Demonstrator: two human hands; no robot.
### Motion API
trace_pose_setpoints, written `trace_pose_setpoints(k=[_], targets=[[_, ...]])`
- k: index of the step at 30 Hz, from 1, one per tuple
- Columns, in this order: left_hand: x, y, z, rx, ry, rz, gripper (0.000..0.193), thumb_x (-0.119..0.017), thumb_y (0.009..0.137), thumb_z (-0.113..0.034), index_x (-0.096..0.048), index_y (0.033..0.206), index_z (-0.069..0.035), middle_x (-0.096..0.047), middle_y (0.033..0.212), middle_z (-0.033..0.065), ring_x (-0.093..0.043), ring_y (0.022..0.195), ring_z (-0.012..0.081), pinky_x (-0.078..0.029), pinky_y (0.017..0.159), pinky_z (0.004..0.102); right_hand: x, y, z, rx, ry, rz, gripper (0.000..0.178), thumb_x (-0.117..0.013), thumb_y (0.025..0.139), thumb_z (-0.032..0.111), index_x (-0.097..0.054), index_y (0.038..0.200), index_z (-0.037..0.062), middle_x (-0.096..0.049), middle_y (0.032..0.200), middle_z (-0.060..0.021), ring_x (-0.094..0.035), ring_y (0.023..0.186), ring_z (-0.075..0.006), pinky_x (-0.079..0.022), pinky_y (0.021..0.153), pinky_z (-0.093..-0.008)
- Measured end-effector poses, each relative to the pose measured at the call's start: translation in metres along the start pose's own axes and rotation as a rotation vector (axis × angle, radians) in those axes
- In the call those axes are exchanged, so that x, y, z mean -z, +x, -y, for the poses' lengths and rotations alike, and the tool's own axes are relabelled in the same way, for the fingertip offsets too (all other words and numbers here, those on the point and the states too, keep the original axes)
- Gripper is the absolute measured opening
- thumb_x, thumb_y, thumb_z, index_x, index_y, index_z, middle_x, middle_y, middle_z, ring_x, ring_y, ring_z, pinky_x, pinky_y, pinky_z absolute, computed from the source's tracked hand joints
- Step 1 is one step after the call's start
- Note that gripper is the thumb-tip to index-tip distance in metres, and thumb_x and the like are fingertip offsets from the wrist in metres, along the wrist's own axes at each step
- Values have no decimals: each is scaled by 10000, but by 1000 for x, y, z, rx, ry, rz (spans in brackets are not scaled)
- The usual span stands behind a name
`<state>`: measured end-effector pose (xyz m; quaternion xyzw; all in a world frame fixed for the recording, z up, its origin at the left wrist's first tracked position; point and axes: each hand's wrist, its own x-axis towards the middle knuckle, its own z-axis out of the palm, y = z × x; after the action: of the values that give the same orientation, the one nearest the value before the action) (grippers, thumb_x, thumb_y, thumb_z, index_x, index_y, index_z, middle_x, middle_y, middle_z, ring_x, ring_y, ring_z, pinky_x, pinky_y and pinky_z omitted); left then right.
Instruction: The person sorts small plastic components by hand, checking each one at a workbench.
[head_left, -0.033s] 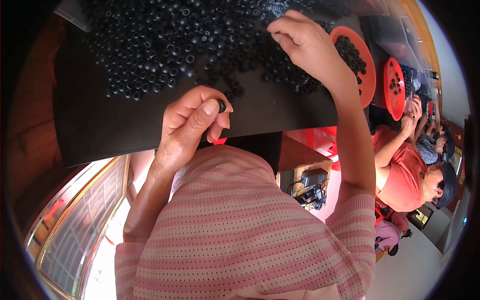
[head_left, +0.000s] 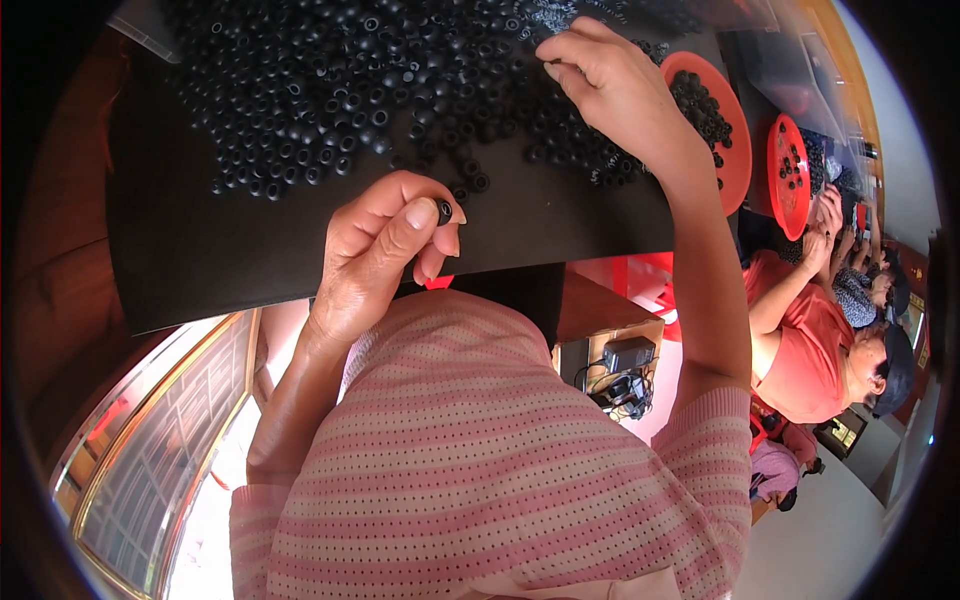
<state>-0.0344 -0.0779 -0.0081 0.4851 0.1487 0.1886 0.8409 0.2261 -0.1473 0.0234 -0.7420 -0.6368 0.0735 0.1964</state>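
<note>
Between the thumb and forefinger of my left hand (head_left: 385, 235) is a small black round cap (head_left: 444, 212), its open end facing right. This hand is held over the near edge of the black table (head_left: 560, 222). My right hand (head_left: 625, 95) hovers farther off at the right, thumb and fingers pinched together. Whatever it may hold is too small to make out. Beside its fingertips lie small shiny metal pieces (head_left: 552, 14), perhaps springs or clips. A wide heap of the same black caps (head_left: 310, 100) covers the far left and middle of the table.
Right of my right wrist stands an orange-red bowl (head_left: 738, 150) with black pieces in it. Beyond it is a second red bowl (head_left: 790, 215), by a co-worker in an orange-red shirt (head_left: 800, 345). A cardboard box (head_left: 610, 312) with black cables and adapters sits below the table.
</note>
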Motion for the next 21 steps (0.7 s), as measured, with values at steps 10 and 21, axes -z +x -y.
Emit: trace_pose_setpoints(k=[10, 21], targets=[[1, 0, 0, 6, 26, 20, 266, -483, 998, -239, -598, 960, -3, -579, 731, 23, -490, 589, 58, -403, 526, 205, 5, 0, 9, 1, -223, 94, 67, -579, 840, 93, -615, 877, 50, -583, 918, -63, -613, 850, -297, -500, 691, -425], [-1, -1, 4, 9, -31, -32, 313, -517, 975, -277, -574, 991, 30, -584, 739, 75, -473, 535, 87, -376, 473, 211, 3, 9, 8, 109, -288, 101, 114, -556, 795, 64, -601, 900, 59, -595, 918, -80, -637, 838, -293, -523, 636, -430]])
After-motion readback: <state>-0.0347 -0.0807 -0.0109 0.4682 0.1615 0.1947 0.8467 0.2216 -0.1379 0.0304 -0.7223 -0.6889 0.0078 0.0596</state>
